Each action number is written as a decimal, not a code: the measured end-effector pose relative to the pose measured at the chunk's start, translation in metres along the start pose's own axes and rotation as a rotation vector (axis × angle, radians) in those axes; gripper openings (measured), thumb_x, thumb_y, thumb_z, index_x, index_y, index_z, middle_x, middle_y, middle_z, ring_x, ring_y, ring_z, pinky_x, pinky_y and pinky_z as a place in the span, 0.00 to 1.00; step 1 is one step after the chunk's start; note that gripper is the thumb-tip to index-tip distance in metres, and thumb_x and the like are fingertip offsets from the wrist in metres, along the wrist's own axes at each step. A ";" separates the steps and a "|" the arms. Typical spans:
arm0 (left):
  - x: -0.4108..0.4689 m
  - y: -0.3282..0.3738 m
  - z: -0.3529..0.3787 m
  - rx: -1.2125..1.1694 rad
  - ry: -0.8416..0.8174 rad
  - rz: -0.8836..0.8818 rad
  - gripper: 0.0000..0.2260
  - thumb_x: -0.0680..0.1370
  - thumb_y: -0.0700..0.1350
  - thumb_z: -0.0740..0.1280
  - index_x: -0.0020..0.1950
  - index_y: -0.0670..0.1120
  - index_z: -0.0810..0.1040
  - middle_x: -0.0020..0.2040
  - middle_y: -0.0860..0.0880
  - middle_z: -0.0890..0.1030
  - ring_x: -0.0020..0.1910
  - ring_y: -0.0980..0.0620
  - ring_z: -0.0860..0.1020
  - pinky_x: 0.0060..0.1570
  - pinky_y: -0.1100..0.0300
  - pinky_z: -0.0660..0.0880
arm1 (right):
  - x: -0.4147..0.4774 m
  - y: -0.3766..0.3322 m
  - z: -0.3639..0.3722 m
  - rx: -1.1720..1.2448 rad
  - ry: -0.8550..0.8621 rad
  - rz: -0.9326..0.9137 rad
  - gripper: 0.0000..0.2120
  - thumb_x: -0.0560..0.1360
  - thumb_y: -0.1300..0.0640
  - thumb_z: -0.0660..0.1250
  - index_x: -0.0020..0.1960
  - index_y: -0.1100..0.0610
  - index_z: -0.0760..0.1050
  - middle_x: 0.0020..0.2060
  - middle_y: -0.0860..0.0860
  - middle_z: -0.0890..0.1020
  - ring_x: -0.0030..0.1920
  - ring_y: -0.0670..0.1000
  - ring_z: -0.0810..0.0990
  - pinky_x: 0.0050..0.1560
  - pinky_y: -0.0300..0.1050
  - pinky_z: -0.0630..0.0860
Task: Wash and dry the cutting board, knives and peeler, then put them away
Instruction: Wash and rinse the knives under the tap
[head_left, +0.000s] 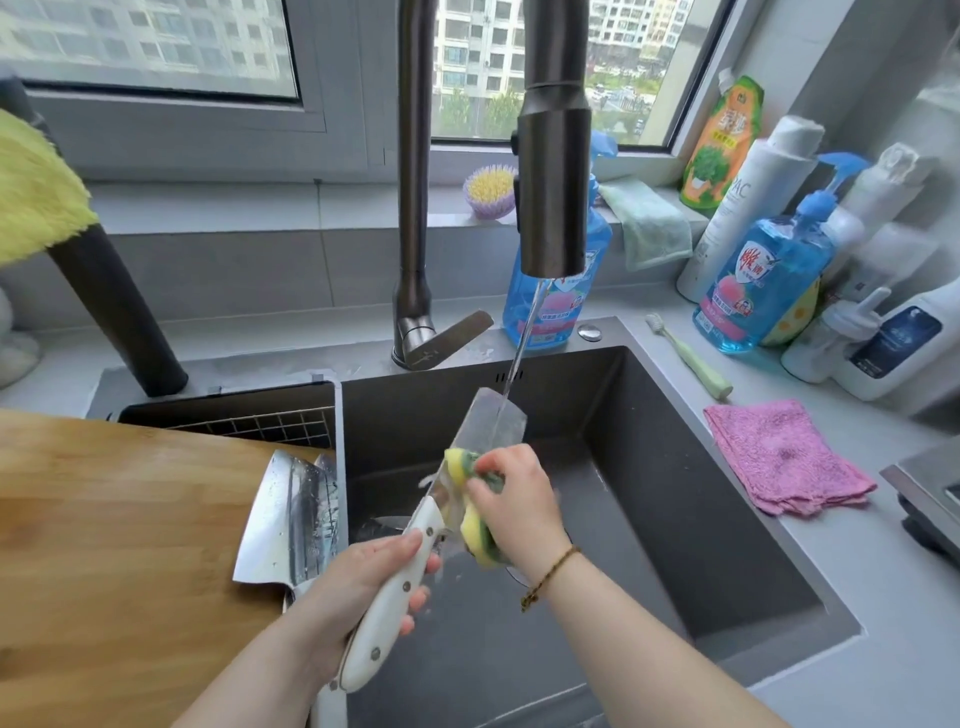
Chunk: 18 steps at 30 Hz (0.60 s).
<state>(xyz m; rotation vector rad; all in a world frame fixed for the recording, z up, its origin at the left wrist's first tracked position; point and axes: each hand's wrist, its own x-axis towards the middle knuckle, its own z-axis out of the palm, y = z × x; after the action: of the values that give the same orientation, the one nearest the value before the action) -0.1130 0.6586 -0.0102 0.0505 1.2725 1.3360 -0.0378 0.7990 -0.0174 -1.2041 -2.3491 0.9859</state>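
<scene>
My left hand (358, 587) grips the white handle of a broad knife (491, 421), blade pointing up and away over the dark sink (701, 519). A thin stream of water from the faucet head (553, 182) lands on the blade. My right hand (514, 499) holds a yellow and green sponge (475, 530), folded around the blade near the handle. A steel cleaver (288, 525) lies on the right edge of the wooden cutting board (114, 545), which rests over the sink's left side. No peeler shows.
A wire drain basket (270, 423) sits behind the board. On the right counter lie a pink cloth (784, 457) and a green toothbrush (691, 358). Blue soap bottles (769, 291) and white bottles crowd the back right corner. A yellow cloth (31, 192) hangs at left.
</scene>
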 end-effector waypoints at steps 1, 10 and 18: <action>-0.001 0.001 -0.002 0.011 -0.007 -0.001 0.14 0.68 0.46 0.66 0.44 0.35 0.75 0.31 0.43 0.74 0.21 0.53 0.70 0.17 0.65 0.69 | 0.004 -0.001 -0.002 0.007 0.010 0.008 0.09 0.75 0.61 0.63 0.53 0.62 0.77 0.52 0.55 0.73 0.48 0.50 0.73 0.40 0.28 0.63; -0.001 -0.002 -0.003 0.086 -0.009 0.001 0.10 0.73 0.44 0.64 0.44 0.36 0.75 0.30 0.44 0.73 0.21 0.53 0.70 0.17 0.64 0.69 | 0.007 -0.001 0.000 0.090 0.070 0.071 0.09 0.74 0.61 0.64 0.53 0.62 0.78 0.51 0.54 0.74 0.52 0.51 0.74 0.53 0.36 0.66; -0.004 -0.004 0.008 0.137 -0.101 0.009 0.13 0.70 0.45 0.65 0.47 0.36 0.75 0.33 0.43 0.72 0.22 0.53 0.70 0.18 0.64 0.70 | 0.033 0.003 -0.031 0.158 0.270 0.259 0.12 0.75 0.59 0.63 0.56 0.61 0.78 0.56 0.57 0.78 0.54 0.54 0.76 0.49 0.36 0.67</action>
<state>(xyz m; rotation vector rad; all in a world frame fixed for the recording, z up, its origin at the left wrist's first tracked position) -0.1038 0.6597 -0.0071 0.2164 1.2773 1.2369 -0.0384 0.8401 0.0022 -1.4993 -1.9068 0.9951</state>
